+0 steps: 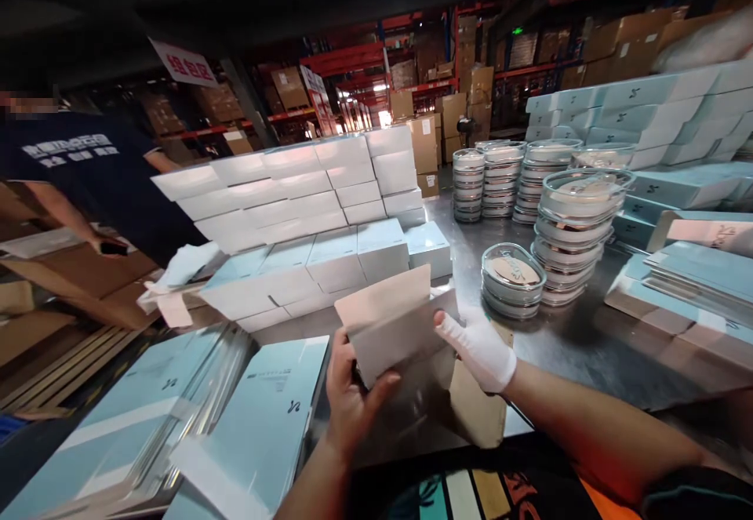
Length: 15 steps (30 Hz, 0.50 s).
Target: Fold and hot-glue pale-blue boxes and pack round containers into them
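Observation:
A pale cardboard box (391, 340) is between my two hands, tilted above the metal table, with a flap standing up at its far side. My bare left hand (350, 387) grips its left end, the thumb across the near face. On the right end, my right hand (479, 347) in a white fingerless glove holds the same box, thumb on the near face and the other fingers hidden behind. Flat light-blue box blanks (267, 410) lie just left of my left hand. Beyond my right hand is a short stack of clear-lidded oval containers (513, 281).
Folded white boxes (282, 198) form a wall behind my hands. Taller container stacks (573, 230) and light-blue boxes (635, 116) stand to the right. More flat blanks (147, 394) are piled at left. A person in a dark shirt (100, 167) stands at far left.

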Each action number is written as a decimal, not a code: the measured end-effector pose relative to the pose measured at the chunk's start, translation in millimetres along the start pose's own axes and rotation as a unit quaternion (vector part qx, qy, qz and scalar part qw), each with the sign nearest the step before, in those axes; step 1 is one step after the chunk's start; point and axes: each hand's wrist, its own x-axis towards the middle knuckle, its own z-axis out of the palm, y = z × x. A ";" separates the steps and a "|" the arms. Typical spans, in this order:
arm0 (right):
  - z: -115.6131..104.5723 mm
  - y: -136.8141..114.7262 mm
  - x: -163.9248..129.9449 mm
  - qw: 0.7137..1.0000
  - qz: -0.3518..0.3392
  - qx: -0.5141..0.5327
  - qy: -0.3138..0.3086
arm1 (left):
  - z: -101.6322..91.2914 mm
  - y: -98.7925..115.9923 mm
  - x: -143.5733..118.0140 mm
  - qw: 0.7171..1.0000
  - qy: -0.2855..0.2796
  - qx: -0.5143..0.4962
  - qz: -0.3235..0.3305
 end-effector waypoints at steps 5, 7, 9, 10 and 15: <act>29.8 4.0 6.2 0.993 -0.008 -0.010 0.113 | -5.3 4.4 -7.5 0.997 0.070 -0.011 -0.005; 26.8 6.8 10.4 0.995 -0.043 0.001 0.089 | -10.9 3.0 -11.7 0.999 0.026 0.029 0.013; 11.5 10.5 15.2 0.995 -0.064 -0.021 0.070 | -19.0 1.8 -11.8 0.998 0.003 0.063 0.024; 0.3 13.5 17.0 0.993 -0.070 -0.064 0.064 | -23.3 1.6 -10.2 0.997 0.016 0.069 0.017; -55.3 49.2 4.9 0.883 0.144 -0.447 -0.008 | -38.3 3.8 5.3 0.986 0.126 0.017 -0.110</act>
